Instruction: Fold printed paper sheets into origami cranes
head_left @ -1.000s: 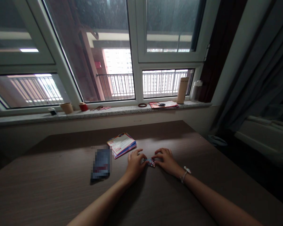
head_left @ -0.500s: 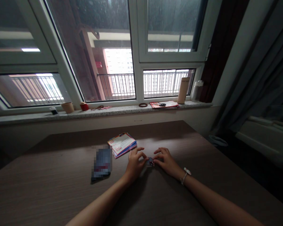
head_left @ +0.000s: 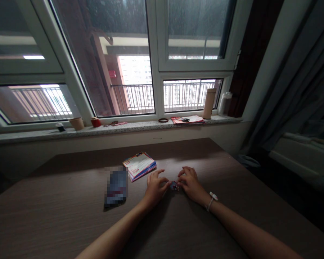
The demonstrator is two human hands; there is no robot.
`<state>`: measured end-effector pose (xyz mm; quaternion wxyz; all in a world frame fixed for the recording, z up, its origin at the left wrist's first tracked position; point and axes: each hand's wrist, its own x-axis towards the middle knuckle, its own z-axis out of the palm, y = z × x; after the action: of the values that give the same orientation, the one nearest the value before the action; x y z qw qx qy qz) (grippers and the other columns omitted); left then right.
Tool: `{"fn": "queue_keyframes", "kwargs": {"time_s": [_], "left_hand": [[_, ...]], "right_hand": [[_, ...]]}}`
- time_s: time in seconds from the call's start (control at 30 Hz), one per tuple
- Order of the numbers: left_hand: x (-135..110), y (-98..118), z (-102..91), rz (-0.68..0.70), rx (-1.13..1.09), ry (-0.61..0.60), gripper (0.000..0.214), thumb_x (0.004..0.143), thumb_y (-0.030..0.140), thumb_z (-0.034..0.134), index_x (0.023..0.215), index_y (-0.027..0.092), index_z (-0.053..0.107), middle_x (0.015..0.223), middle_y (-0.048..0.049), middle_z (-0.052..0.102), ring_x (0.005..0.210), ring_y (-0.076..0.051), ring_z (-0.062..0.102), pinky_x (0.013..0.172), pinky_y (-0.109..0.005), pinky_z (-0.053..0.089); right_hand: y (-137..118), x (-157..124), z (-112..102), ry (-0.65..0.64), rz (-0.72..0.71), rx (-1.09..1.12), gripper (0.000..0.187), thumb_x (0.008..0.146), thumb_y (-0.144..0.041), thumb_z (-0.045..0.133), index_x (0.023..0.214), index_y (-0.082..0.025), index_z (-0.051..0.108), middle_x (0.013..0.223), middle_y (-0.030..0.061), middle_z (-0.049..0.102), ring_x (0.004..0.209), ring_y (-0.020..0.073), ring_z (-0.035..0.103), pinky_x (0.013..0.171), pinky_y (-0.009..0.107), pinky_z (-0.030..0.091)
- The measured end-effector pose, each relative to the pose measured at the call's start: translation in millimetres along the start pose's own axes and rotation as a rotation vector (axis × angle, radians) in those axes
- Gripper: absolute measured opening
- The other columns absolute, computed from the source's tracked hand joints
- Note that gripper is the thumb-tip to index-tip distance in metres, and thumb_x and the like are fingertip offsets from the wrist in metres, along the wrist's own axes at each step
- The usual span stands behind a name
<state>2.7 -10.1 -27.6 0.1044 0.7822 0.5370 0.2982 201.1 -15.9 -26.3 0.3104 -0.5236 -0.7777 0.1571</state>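
At the lower centre of the frame, our left hand [head_left: 154, 187] and right hand [head_left: 191, 185] rest over a brown, wood-grained desk [head_left: 56, 223]. A thin, pale bracelet [head_left: 211, 201] circles our right wrist. Between the hands, just right of centre, is a small, multicoloured, crumpled-looking piece [head_left: 174, 185]. Our left fingers pinch its left edge; our right fingers curl against its right side, but we cannot tell whether they grip it. Left of them, a dark blue-grey object [head_left: 116, 189] lies blurred by pixels; just beyond sits a stack of white, red and blue printed sheets [head_left: 139, 165]. Farther off, a speckled grey stone windowsill [head_left: 140, 126] bears a tan paper-like cup [head_left: 77, 124] at left and a tan cylindrical bottle [head_left: 209, 104] at right.
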Motion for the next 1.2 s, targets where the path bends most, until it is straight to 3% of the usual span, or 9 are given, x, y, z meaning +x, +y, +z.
{"fn": "queue_keyframes", "kwargs": {"time_s": [0.27,0.53,0.93,1.2], "left_hand": [[0,0,-1.9,0.028,-0.037,0.025,0.010,0.081,0.030,0.068,0.076,0.024,0.073,0.128,-0.0055,0.058,0.121,-0.027,0.049,0.105,-0.049,0.034],[2,-4,-3.0,-0.005,-0.124,0.047,0.011,0.082,0.030,0.065,0.078,0.023,0.073,0.126,-0.0058,0.059,0.122,-0.027,0.048,0.107,-0.049,0.034],[2,-9,2.1,0.011,-0.119,0.066,0.014,0.084,0.035,0.064,0.083,0.027,0.076,0.123,-0.0056,0.060,0.119,-0.027,0.050,0.105,-0.049,0.035],[3,-10,3.9,-0.003,-0.071,0.055,0.016,0.084,0.034,0.063,0.078,0.026,0.075,0.122,-0.0051,0.060,0.118,-0.027,0.050,0.105,-0.050,0.035]], "right_hand": [[-6,0,0,0.020,0.006,-0.048,0.011,0.083,-0.020,0.061,0.075,-0.023,0.068,0.102,0.0038,0.059,0.118,0.0252,0.041,0.112,0.049,0.014],[4,2,2,0.040,0.032,0.052,0.013,0.085,-0.035,0.063,0.087,-0.026,0.073,0.101,0.0038,0.060,0.107,0.0221,0.047,0.098,0.035,0.033],[8,3,1,0.088,-0.061,0.080,0.011,0.086,-0.031,0.061,0.080,-0.024,0.067,0.101,0.0033,0.059,0.110,0.0228,0.043,0.099,0.038,0.031],[5,2,-1,0.044,-0.051,0.071,0.016,0.090,-0.033,0.055,0.082,-0.024,0.065,0.106,0.0023,0.060,0.111,0.0236,0.041,0.103,0.043,0.026]]}}
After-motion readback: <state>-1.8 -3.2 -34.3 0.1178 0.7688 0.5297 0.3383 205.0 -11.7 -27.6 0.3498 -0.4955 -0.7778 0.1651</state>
